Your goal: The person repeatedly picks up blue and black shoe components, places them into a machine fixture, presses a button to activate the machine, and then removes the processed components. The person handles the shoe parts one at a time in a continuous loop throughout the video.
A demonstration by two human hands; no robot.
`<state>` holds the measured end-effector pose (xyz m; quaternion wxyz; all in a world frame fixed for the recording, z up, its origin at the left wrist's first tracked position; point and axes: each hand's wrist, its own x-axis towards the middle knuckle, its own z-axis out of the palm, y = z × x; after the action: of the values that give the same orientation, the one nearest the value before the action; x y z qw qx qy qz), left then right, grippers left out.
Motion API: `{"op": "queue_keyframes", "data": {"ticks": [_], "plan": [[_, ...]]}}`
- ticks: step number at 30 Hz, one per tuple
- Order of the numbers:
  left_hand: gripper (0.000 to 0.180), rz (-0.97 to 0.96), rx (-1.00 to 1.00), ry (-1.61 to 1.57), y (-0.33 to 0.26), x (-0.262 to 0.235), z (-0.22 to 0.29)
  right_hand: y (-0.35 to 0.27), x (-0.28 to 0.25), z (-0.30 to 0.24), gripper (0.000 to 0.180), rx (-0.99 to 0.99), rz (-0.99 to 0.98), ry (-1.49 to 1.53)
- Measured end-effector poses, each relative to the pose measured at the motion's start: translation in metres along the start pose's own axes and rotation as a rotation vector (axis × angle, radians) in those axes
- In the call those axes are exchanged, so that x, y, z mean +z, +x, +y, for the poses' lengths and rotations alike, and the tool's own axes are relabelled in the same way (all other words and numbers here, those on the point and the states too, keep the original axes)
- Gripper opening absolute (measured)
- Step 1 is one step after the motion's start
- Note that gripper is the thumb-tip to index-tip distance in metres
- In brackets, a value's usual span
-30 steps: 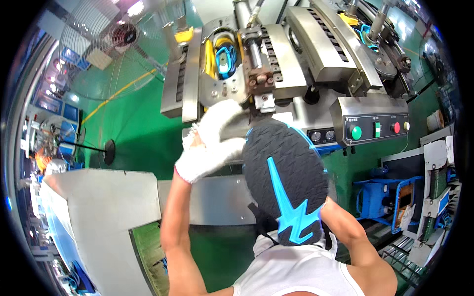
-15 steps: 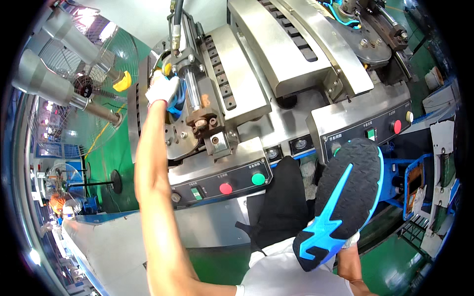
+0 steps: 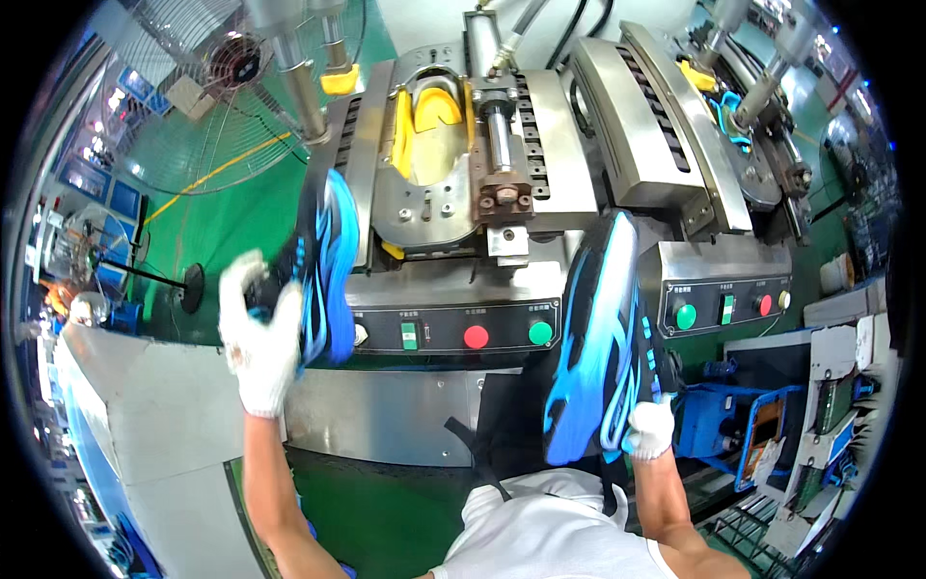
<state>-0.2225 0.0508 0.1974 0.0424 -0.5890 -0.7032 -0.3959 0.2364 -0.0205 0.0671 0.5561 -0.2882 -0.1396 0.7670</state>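
Observation:
In a white knit glove, my left hand point(image 3: 258, 333) grips a black and blue sneaker point(image 3: 333, 275) by its opening, left of the press's front panel. The shoe is held on end, its blue sole side turned to the right. My gloved right hand point(image 3: 651, 427) holds a second sneaker point(image 3: 593, 328) by the heel end, toe pointing away, with its light-to-dark blue midsole showing. Between the shoes and farther back, the left press station point(image 3: 424, 217) has a U-shaped metal bed with yellow pads point(image 3: 436, 108) around it. Neither hand touches the press.
A control panel point(image 3: 453, 330) with red and green buttons runs along the station's front. Another press station point(image 3: 719, 261) stands to the right, with a blue shoe point(image 3: 730, 121) in it. A caged fan point(image 3: 227, 72) is at upper left, a blue cart point(image 3: 723, 434) at right.
My left hand has come back from the left press station, bringing a sneaker out to the left. The right-hand sneaker has turned from sole-on to side-on. The view has shifted.

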Motion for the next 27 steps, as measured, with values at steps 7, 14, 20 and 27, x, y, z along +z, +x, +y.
{"op": "queue_keyframes", "data": {"ticks": [7, 14, 20, 27], "plan": [[0.037, -0.174, -0.419, 0.176, -0.216, -0.034, -0.121, 0.151, 0.172, 0.000, 0.033, -0.122, -0.069, -0.642], [0.043, -0.313, -0.465, 0.338, -0.335, -0.007, -0.179, 0.348, 0.290, 0.010, 0.024, 0.129, -0.051, -1.113], [0.042, -0.210, -0.453, 0.126, -0.356, 0.001, -0.200, 0.438, 0.317, 0.046, 0.028, 0.058, 0.082, -1.569], [0.035, -0.278, -0.562, 0.010, -0.342, 0.009, -0.197, 0.496, 0.287, 0.087, 0.070, -0.221, 0.121, -2.204]]}}
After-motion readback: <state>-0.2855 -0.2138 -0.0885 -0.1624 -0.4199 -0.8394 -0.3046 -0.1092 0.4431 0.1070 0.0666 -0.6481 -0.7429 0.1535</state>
